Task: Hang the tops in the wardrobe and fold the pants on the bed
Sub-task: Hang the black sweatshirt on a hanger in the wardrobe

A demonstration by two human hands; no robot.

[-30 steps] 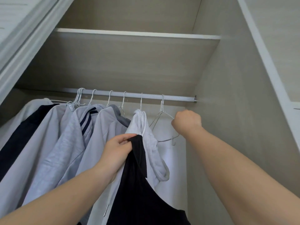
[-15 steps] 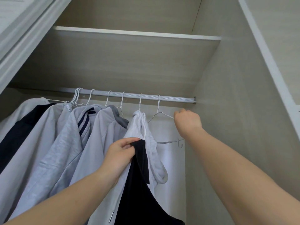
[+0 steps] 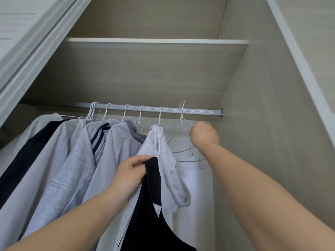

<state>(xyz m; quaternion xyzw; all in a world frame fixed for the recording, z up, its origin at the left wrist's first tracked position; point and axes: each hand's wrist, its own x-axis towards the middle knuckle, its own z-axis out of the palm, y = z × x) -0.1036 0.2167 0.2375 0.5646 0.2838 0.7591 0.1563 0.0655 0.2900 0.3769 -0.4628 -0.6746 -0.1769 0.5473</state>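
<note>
Left hand (image 3: 129, 175) is raised in front of the hanging clothes, fingers curled and thumb on top, pinching the strap edge of a black top (image 3: 154, 214). The top hangs straight down from that grip, off any hanger, its lower part running out of view at the bottom edge. It sits just in front of a white hooded top (image 3: 168, 160), overlapping it.

Right hand (image 3: 204, 135) is up near the right end of the rail (image 3: 199, 111), seen from the back, closed into a fist around the shoulder wire of an empty wire hanger (image 3: 182, 122). Fingertips are hidden behind the hand, so exact finger placement cannot be told. The hanger's hook reads as raised at the rail, blurred, and a doubled outline of its lower bar shows below the hand; whether that is one hanger in motion blur or two, cannot tell.

Rail runs across the wardrobe (image 3: 253, 142) under a shelf (image 3: 155, 40). Left of the white hooded top hang, on wire hangers: a light grey jacket (image 3: 116, 151), a heather grey top with dark stripes (image 3: 85, 151), then a grey and dark navy garment (image 3: 32, 151) at far left. All touch their neighbours, packed close.

Sliding door frame (image 3: 36, 33) crosses the upper left corner.
</note>
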